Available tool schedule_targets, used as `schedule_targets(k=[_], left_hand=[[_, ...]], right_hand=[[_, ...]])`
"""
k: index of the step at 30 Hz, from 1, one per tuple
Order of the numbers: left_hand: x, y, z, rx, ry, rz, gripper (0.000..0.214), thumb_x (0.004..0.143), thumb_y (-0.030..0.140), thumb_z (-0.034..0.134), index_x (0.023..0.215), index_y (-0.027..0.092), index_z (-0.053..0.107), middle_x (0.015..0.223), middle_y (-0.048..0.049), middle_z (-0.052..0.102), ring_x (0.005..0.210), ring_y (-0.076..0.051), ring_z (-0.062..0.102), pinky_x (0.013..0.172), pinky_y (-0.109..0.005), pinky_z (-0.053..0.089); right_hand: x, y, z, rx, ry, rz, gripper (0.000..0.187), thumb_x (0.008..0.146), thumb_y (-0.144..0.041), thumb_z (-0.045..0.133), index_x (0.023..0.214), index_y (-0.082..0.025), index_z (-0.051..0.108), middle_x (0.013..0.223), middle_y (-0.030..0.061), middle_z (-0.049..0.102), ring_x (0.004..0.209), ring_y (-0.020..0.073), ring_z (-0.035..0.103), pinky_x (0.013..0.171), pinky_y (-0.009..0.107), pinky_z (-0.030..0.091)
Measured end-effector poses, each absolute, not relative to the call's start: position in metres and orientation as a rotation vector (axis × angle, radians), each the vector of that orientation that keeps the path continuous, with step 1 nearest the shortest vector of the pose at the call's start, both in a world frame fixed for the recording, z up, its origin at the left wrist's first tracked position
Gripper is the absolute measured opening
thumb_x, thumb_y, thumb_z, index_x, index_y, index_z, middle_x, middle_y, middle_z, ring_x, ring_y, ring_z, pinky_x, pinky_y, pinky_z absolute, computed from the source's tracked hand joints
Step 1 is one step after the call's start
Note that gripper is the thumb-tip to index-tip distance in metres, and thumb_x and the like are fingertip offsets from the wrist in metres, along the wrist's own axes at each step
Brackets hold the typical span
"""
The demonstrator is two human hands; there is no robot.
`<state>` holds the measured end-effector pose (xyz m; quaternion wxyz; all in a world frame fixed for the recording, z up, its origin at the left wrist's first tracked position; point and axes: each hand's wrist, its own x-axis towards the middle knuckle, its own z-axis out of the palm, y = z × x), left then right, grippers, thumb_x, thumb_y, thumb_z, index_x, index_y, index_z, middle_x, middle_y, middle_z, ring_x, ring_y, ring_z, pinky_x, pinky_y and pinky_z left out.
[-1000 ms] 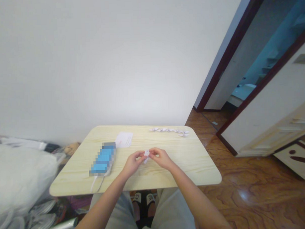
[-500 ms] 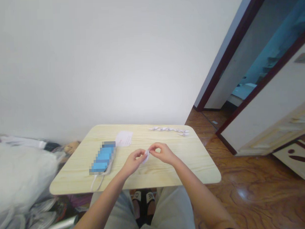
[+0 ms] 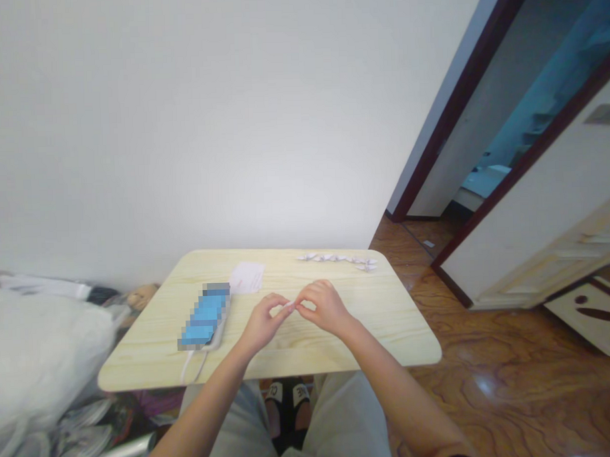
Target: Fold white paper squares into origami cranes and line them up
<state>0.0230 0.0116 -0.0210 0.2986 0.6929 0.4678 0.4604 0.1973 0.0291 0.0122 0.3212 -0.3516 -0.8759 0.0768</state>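
Observation:
A small folded white paper (image 3: 290, 307) is almost hidden between my fingertips, above the middle of the light wooden table (image 3: 309, 353). My left hand (image 3: 261, 325) pinches it from one side and my right hand (image 3: 324, 308) from the other. Along the far edge lies a row of small folded paper figures (image 3: 336, 258), possibly cranes. Left of my hands are a white note card (image 3: 247, 277) and a pixelated blue device (image 3: 205, 316) with a white cable (image 3: 190, 367).
A white soft bundle (image 3: 39, 351) and a doll's head (image 3: 143, 297) sit beyond the table's left side. A white door (image 3: 530, 240) stands open at right above a polished wood floor (image 3: 490, 362). My slippered feet (image 3: 286, 409) show below the table's near edge.
My hands have come closer together, and the white paper, visible earlier between them, is now mostly covered by my fingertips.

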Motion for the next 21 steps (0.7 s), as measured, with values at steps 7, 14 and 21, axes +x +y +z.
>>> schedule_targets(k=[7,14,21], left_hand=[[0.025,0.009,-0.015,1.634,1.237,1.222,0.016,0.07,0.032,0.059,0.068,0.017,0.064,0.07,-0.0031,0.062,0.072,-0.016,0.056,0.069,-0.028,0.043],[0.033,0.001,-0.01,1.314,1.166,1.285,0.018,0.069,0.034,0.06,0.069,0.017,0.064,0.069,-0.0005,0.062,0.067,-0.013,0.054,0.063,-0.024,0.042],[0.035,0.003,-0.005,1.287,1.136,1.351,0.016,0.069,0.032,0.061,0.071,0.017,0.063,0.071,-0.0007,0.06,0.068,-0.013,0.053,0.064,-0.023,0.041]], right_hand=[[0.191,0.025,0.008,-0.895,-2.198,0.009,0.011,0.079,-0.024,0.054,0.071,-0.02,0.06,0.074,-0.0002,0.065,0.073,0.0131,0.053,0.08,0.032,0.03],[0.194,0.023,0.012,-0.779,-2.207,-0.116,0.01,0.081,-0.025,0.053,0.083,-0.026,0.063,0.084,-0.0013,0.065,0.078,0.0118,0.054,0.086,0.034,0.029],[0.188,0.019,0.014,-0.874,-2.06,-0.037,0.008,0.08,-0.024,0.055,0.08,-0.025,0.062,0.081,-0.0006,0.065,0.079,0.0126,0.055,0.088,0.034,0.03]])
